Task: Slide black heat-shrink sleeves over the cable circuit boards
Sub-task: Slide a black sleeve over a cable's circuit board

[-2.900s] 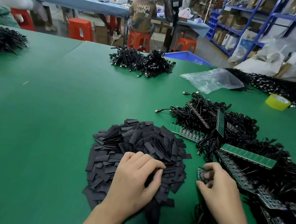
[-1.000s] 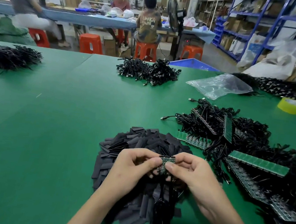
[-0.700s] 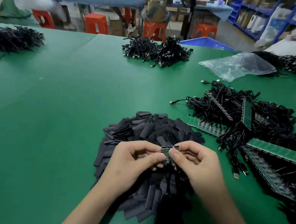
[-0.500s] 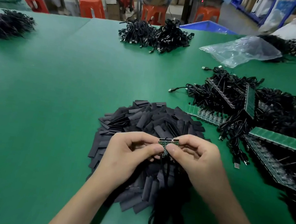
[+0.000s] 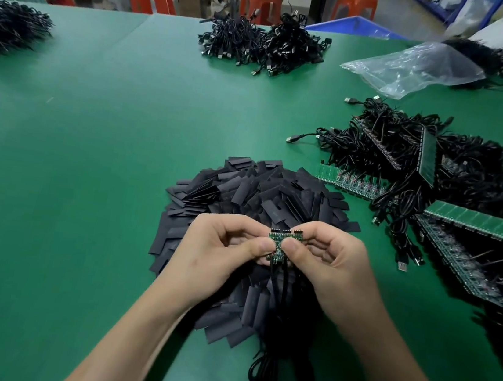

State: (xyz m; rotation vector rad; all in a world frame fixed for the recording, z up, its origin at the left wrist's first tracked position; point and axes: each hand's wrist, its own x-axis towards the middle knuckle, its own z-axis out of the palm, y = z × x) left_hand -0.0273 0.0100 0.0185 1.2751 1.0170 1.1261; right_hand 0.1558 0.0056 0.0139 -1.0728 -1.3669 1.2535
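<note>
Task looks early-stage for this piece: the small green boards (image 5: 282, 240) held up btwn the two hands are bare, no sleeve on them yet, & I see no sleeve in either hand. The sleeve pile (image 5: 263, 188), a big heap of flat black pieces, lies on the green table (image 5: 91, 137) right under & behind the hands, so stock is within easy reach. To the right, a tangle of black cables (image 5: 408, 153) w/ board strips in it, plus a long green panel (image 5: 482, 224), sits near the pile; boards there look unsleeved too, so prob. plenty left to do. A far-centre cable bundle (image 5: 263, 44) & a far-left cable heap (image 5: 9, 24) may be finished or not; too small to tell. Pose: left hand (image 5: 223, 250) & right hand (image 5: 330, 264) meet over the near half of the pile, forearms coming in from the bottom edge. Each pinches the boards w/ thumb tip against forefinger, thumbs almost touching each other, other fingers curled in behind. From the boards the attached cables (image 5: 268, 368) hang down over the pile toward the near table edge, plug ends lying loose. My read: boards are being split apart or squared up; what's left is picking one sleeve & threading it over a board.
</note>
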